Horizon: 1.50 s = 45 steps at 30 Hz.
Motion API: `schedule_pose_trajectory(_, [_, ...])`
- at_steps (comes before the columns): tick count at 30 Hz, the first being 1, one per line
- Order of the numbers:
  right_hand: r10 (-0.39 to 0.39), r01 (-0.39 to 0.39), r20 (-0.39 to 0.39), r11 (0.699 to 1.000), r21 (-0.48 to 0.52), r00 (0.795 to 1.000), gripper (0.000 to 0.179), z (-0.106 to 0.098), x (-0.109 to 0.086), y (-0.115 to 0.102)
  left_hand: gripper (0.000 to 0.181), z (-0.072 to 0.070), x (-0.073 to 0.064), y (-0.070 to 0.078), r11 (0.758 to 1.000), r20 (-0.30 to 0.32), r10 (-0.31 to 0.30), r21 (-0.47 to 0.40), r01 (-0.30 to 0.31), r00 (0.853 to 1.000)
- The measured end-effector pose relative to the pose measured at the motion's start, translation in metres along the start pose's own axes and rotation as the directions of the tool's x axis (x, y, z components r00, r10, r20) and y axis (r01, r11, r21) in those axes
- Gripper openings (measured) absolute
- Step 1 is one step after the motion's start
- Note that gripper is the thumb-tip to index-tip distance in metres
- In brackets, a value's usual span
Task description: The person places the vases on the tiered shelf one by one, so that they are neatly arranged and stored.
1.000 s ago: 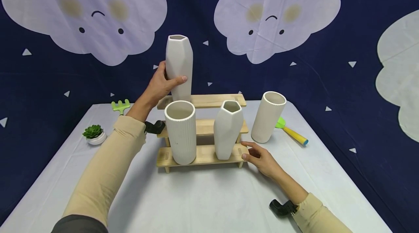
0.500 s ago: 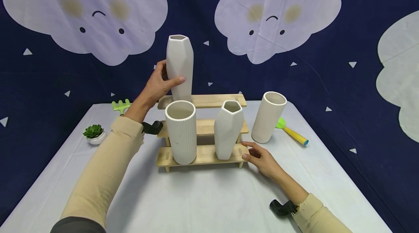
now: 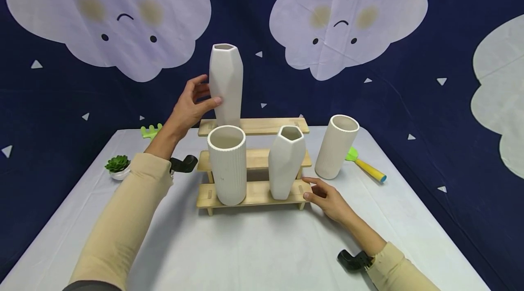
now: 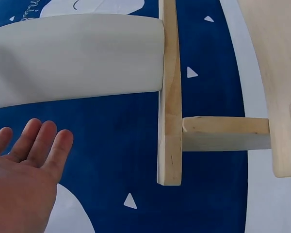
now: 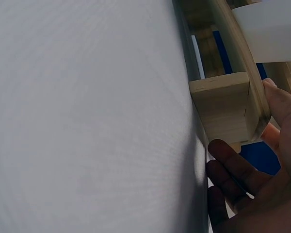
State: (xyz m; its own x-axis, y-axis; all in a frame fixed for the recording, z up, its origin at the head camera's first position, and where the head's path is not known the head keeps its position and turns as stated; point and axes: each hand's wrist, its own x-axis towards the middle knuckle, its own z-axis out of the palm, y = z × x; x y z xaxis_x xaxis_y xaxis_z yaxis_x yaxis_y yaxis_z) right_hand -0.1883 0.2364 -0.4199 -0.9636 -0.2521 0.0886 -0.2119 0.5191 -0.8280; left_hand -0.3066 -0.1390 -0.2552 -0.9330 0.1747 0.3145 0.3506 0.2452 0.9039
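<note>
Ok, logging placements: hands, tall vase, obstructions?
Left hand beside tall vase, fingers extended. Vase upright on top shelf. Right hand holding bottom shelf's end. Ribbed vase stands in front.

From the head view's middle, the tall vase (image 3: 230,72) at 11 o'clock and the angular vase (image 3: 285,168) at 5 look smooth, matt and ceramic; the ribbed vase (image 3: 228,173) at 7 is finely grooved. The stand (image 3: 257,158) is smooth, pale wood. The trowel (image 3: 370,171) at 4 looks plastic. Creased cloth forms the backdrop (image 3: 241,9) at 12 and tablecloth (image 3: 254,245) at 6.
</note>
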Motion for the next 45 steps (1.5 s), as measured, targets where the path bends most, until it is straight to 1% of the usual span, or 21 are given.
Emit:
schedule_pose_trajectory(4, [0.006, -0.006, -0.008, 1.0, 0.002, 1.0, 0.047, 0.003, 0.006, 0.022, 0.079, -0.003, -0.006, -0.002, 0.999, -0.013, 0.009, -0.04, -0.01, 1.0])
schedule_pose_trajectory(8, [0.005, -0.005, -0.015, 1.0, 0.005, 1.0, 0.048, 0.002, 0.006, 0.027, 0.073, -0.005, -0.011, -0.005, 0.998, -0.052, 0.031, -0.048, -0.034, 0.998])
schedule_pose_trajectory(12, [0.006, -0.005, -0.019, 1.0, 0.009, 1.0, 0.048, 0.002, 0.006, 0.027, 0.068, -0.006, -0.017, -0.009, 0.998, -0.091, 0.055, -0.038, -0.058, 0.994])
schedule_pose_trajectory(17, [-0.002, 0.002, -0.009, 1.0, 0.008, 1.0, 0.047, 0.002, 0.005, 0.022, 0.064, -0.009, -0.026, -0.011, 0.996, -0.113, 0.072, -0.035, -0.076, 0.991])
schedule_pose_trajectory(24, [-0.017, 0.017, -0.004, 1.0, 0.013, 1.0, 0.046, -0.003, -0.003, -0.006, 0.062, -0.01, -0.038, -0.014, 0.995, -0.136, 0.079, -0.049, -0.087, 0.987])
schedule_pose_trajectory(26, [-0.018, 0.018, -0.004, 1.0, 0.013, 1.0, 0.046, -0.003, -0.003, -0.009, 0.06, -0.011, -0.041, -0.015, 0.994, -0.144, 0.085, -0.055, -0.094, 0.986])
schedule_pose_trajectory(34, [-0.022, 0.022, -0.006, 1.0, 0.017, 1.0, 0.046, -0.002, -0.003, -0.006, 0.054, -0.009, -0.053, -0.02, 0.991, -0.164, 0.1, -0.069, -0.112, 0.981])
schedule_pose_trajectory(39, [-0.017, 0.017, -0.004, 1.0, 0.017, 1.0, 0.046, -0.002, -0.003, -0.004, 0.052, -0.009, -0.063, -0.025, 0.992, -0.182, 0.084, -0.075, -0.099, 0.98])
schedule_pose_trajectory(45, [-0.007, 0.008, -0.003, 1.0, 0.014, 1.0, 0.047, -0.001, -0.003, -0.007, 0.049, -0.009, -0.075, -0.034, 0.993, -0.209, 0.065, -0.081, -0.083, 0.976])
